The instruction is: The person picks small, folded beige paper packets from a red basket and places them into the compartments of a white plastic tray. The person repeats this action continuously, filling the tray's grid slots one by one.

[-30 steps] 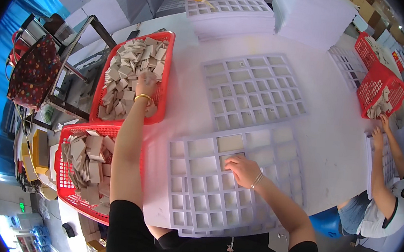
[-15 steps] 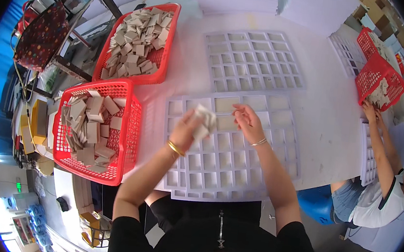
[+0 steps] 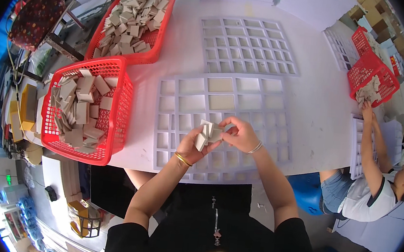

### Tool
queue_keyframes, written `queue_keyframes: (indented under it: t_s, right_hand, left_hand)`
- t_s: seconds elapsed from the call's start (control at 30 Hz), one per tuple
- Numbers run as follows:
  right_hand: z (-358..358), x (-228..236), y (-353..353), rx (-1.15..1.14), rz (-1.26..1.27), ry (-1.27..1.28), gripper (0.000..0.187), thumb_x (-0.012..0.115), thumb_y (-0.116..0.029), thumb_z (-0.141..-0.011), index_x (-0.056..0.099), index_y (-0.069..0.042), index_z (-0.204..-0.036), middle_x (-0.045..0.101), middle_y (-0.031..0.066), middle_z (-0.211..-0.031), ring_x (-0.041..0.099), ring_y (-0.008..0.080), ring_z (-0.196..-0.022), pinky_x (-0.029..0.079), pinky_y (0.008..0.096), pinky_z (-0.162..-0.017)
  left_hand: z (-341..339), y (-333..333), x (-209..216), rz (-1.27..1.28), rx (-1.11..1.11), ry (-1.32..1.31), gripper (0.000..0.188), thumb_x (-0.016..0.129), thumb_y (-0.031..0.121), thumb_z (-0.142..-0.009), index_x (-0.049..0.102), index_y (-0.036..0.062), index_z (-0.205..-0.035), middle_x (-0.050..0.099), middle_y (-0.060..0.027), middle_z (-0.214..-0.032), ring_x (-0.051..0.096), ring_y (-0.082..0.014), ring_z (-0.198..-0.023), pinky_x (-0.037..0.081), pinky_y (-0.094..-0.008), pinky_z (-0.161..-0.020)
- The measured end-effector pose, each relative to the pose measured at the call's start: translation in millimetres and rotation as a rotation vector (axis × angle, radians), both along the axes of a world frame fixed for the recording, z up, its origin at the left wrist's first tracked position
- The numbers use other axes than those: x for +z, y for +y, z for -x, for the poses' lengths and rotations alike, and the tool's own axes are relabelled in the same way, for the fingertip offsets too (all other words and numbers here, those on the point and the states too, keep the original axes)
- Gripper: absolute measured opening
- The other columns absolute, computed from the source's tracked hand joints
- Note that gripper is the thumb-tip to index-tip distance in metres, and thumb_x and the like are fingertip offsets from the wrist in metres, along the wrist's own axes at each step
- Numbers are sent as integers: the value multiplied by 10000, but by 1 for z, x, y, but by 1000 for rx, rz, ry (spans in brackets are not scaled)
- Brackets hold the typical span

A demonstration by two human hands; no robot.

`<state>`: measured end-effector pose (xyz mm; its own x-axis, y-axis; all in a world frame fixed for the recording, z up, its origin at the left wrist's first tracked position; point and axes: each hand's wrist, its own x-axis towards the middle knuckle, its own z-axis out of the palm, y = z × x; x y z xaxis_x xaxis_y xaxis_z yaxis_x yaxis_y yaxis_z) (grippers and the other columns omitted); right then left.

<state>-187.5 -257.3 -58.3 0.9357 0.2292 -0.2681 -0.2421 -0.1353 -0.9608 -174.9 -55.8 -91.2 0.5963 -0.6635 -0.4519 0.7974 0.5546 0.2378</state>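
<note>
My left hand (image 3: 189,146) is closed around several small, flat, off-white rectangular tiles (image 3: 203,138), which stick up fanned between the fingers and thumb. Just beside it, my right hand (image 3: 243,136) pinches another such tile (image 3: 215,135) at the edge of the bunch. Both hands are over the near part of a white compartment tray (image 3: 191,86). Two of that tray's upper compartments hold larger beige tiles (image 3: 221,101). My hands and forearms cover some of the nearer compartments.
A second white compartment tray (image 3: 214,30) lies beyond. At left stand a near red basket (image 3: 119,113) and a far red basket (image 3: 161,37), both with loose tiles. On the right, a co-worker (image 3: 368,195) reaches toward another red basket (image 3: 386,83).
My hands have come together lower over the tray, and my right fingers now pinch a tile at the left hand's bunch. The whole view has shifted slightly.
</note>
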Motion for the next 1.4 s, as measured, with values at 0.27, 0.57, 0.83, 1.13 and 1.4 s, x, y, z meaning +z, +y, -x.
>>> queue_keyframes:
  t_s: [0.27, 0.57, 0.83, 1.13, 1.4]
  right_hand:
    - [5, -1, -5, 23, 2, -47, 324, 655, -56, -808, 577, -68, -1122, 557, 4, -827, 584, 84, -652, 484, 218, -471]
    - [-4, -2, -12, 89, -90, 78, 229, 630, -38, -851, 555, -57, -1067, 582, 15, -877, 621, 70, -731, 443, 195, -463]
    - [-4, 4, -5, -29, 300, -295, 236, 635, -51, -817, 580, -69, -1046, 641, 35, -869, 621, 105, -675, 477, 246, -520]
    - [-42, -24, -43, -8, 499, -331, 178, 569, -11, -806, 621, -53, -971, 673, 103, -893, 642, 231, -764, 493, 336, -682]
    - [-44, -42, -41, 7, 489, -298, 182, 565, -20, -798, 623, -63, -965, 627, 95, -925, 626, 237, -776, 493, 343, -696]
  left_hand:
    - [1, -4, -6, -144, 113, -65, 349, 502, 260, -946, 505, 17, -1196, 562, -127, -1196, 554, -232, -1091, 489, -346, -958]
    - [2, -11, -9, -164, 354, 5, 326, 542, 196, -927, 493, -25, -1161, 585, -162, -1119, 581, -250, -1020, 515, -333, -892]
    - [-5, -22, -11, -322, 545, -66, 325, 540, 190, -929, 507, -41, -1155, 585, -153, -1111, 585, -234, -1012, 527, -350, -876]
    - [-81, -33, -30, -758, -146, -580, 280, 626, 169, -850, 575, -26, -1045, 636, -93, -922, 649, -185, -780, 519, -309, -708]
    - [-85, -45, -23, -850, -140, -668, 237, 644, 129, -831, 575, -22, -1000, 636, -92, -890, 641, -159, -738, 546, -296, -651]
